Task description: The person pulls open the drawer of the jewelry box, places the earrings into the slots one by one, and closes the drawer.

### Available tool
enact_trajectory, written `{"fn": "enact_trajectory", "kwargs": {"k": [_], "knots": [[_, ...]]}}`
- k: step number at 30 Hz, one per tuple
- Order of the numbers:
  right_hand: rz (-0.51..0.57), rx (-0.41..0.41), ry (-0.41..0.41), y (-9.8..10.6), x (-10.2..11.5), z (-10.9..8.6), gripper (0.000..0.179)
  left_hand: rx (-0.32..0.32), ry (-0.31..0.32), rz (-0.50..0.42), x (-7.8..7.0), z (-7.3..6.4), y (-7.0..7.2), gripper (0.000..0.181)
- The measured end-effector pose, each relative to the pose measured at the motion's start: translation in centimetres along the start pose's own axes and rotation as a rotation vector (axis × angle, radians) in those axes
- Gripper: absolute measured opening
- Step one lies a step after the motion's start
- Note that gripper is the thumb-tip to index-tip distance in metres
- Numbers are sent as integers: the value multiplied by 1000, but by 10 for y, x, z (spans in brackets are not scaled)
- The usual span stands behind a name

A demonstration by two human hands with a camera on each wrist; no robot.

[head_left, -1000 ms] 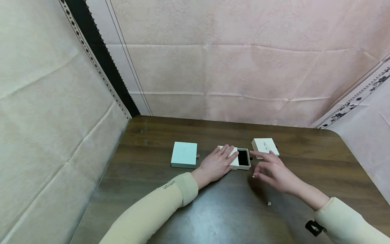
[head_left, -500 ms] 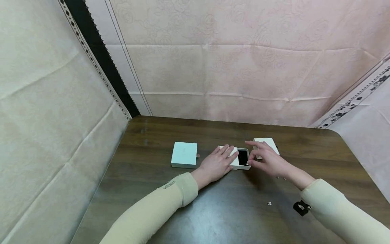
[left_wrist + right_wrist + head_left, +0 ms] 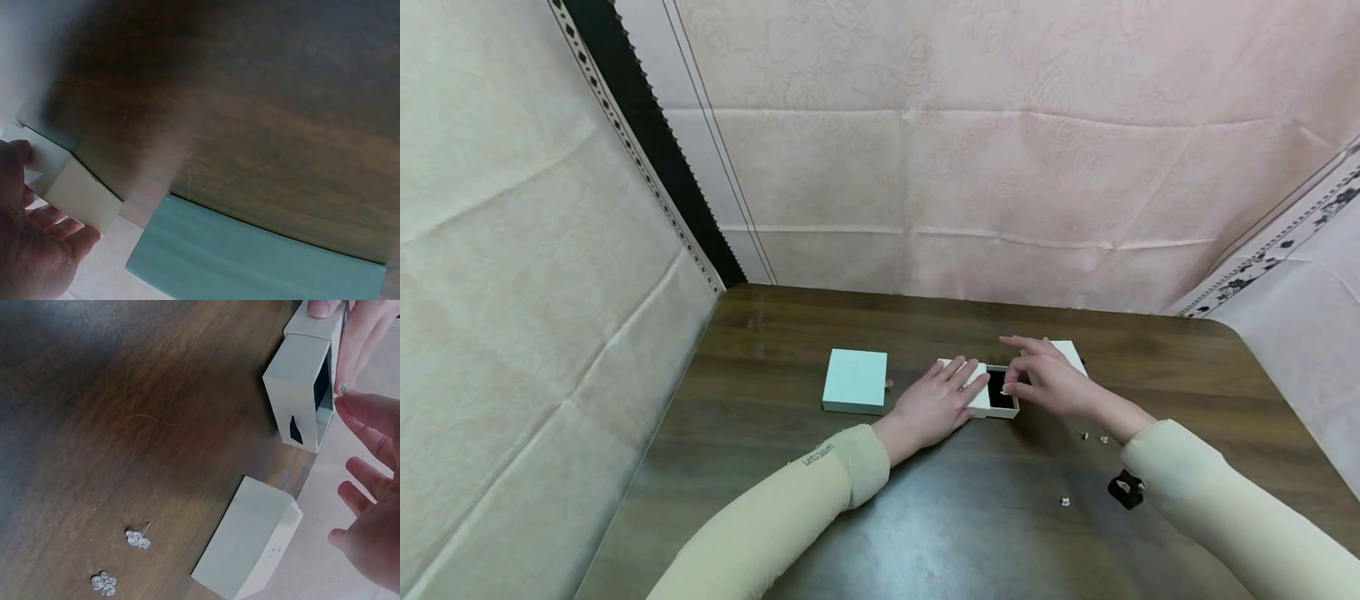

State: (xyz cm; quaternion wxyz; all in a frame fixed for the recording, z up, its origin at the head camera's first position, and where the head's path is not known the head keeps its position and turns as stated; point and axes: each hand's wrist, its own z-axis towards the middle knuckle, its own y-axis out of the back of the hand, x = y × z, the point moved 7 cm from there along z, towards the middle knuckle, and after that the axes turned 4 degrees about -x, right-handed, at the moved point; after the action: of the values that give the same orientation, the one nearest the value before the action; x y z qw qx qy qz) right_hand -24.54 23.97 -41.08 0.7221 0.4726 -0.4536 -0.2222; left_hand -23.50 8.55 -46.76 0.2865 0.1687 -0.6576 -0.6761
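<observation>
My left hand (image 3: 928, 400) lies with straight, spread fingers on the sleeve of a small white drawer box (image 3: 981, 403), in the middle of the table. Its drawer (image 3: 1004, 412) is pulled out to the right and shows a black lining. Thumb and index finger of my right hand (image 3: 1051, 380) pinch a small sparkling stud earring (image 3: 344, 389) just over that lining. In the right wrist view, two flower-shaped stud earrings, one (image 3: 137, 539) with its post up and another (image 3: 104, 584), lie on the wood. A third earring (image 3: 1064, 502) lies nearer to me.
A pale turquoise box (image 3: 854, 377) with a small ribbon tab stands to the left. Behind my right hand is a second white box (image 3: 247, 537), closed, with print on top. The brown wooden table (image 3: 760, 467) ends at a cloth-covered wall (image 3: 970, 183).
My right hand has moved left and away from me, bringing the pinched earring over the open drawer. Two earrings on the table came into view beneath its wrist. My left hand stays put.
</observation>
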Motion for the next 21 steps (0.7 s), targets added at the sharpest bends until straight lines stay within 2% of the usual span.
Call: {"fn": "enact_trajectory", "kwargs": {"k": [12,21], "knots": [[-90,-27,-2,-12,-8,12,26,13,4,-10,0,1,-2,60],[-106,-13,2,-17,-10,16,25,23,11,-14,1,0,-1,61]]}}
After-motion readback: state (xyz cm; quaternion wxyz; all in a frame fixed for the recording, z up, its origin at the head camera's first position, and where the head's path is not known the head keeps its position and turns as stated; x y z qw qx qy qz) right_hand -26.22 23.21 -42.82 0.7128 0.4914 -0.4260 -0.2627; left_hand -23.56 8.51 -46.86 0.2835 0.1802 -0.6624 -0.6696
